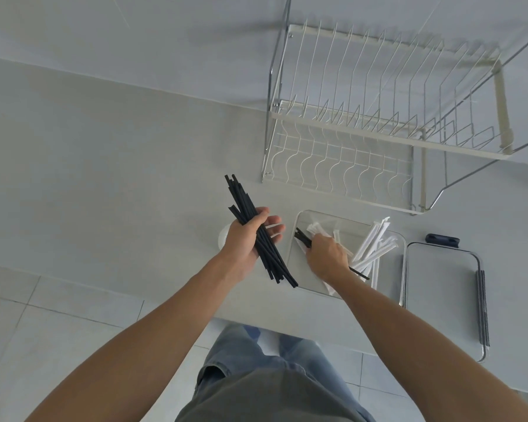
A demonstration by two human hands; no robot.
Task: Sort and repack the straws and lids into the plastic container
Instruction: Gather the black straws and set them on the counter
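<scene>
My left hand (247, 239) grips a bundle of black straws (244, 202) above the counter, left of the clear plastic container (299, 220). My right hand (326, 257) reaches inside that container and pinches a few black straws (302, 237) there. Several white paper-wrapped straws (374, 242) lie in the container, some sticking out over its far rim. A white round object (223, 236), perhaps lids, shows partly behind my left hand.
The container's clear lid (439, 275) with dark clips lies to the right near the counter edge. A small dark clip (442, 240) sits behind it. A two-tier wire dish rack (378, 126) stands at the back right. Pale counter stretches to the left.
</scene>
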